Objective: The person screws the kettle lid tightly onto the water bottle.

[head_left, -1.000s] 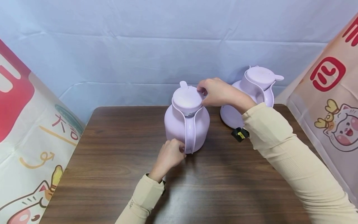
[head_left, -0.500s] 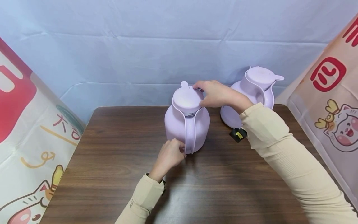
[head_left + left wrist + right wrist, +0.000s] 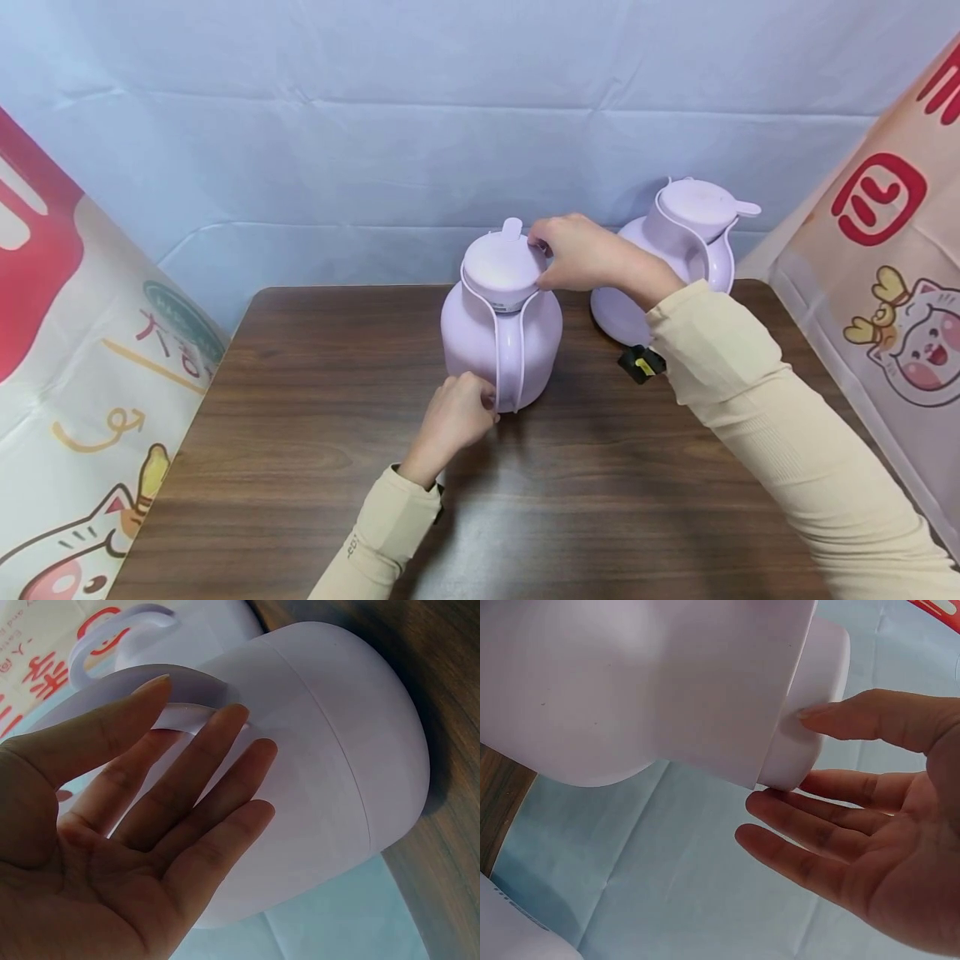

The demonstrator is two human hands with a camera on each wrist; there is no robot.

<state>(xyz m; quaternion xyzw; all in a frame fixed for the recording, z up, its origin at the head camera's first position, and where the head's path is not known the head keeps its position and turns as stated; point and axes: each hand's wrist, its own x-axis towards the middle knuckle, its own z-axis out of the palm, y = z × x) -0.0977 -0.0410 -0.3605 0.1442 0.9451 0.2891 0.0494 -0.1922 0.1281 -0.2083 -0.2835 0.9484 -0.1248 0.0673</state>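
A pale lilac thermos jug [image 3: 465,333] stands upright on the wooden table, its handle facing me. Low on that handle [image 3: 510,358], my left hand [image 3: 456,417] pinches with thumb and index finger; the other fingers lie by the jug's body in the left wrist view. My right hand [image 3: 581,254] holds the side of the round lid [image 3: 498,262]. Seen from the right wrist, the thumb [image 3: 840,720] presses one side of the lid while fingertips touch its other side. The lid's small tab [image 3: 512,229] points toward the back, slightly right.
A second lilac thermos jug [image 3: 697,208] stands at the back right, partly behind my right forearm. The brown table [image 3: 322,433] ends at a pale blue cloth backdrop [image 3: 360,167]. Printed banners [image 3: 892,317] hang along both sides.
The lid and its tab have turned a little to the right under my right hand. That hand slid left over the lid, then back right. My left hand and the jug's body stay put.
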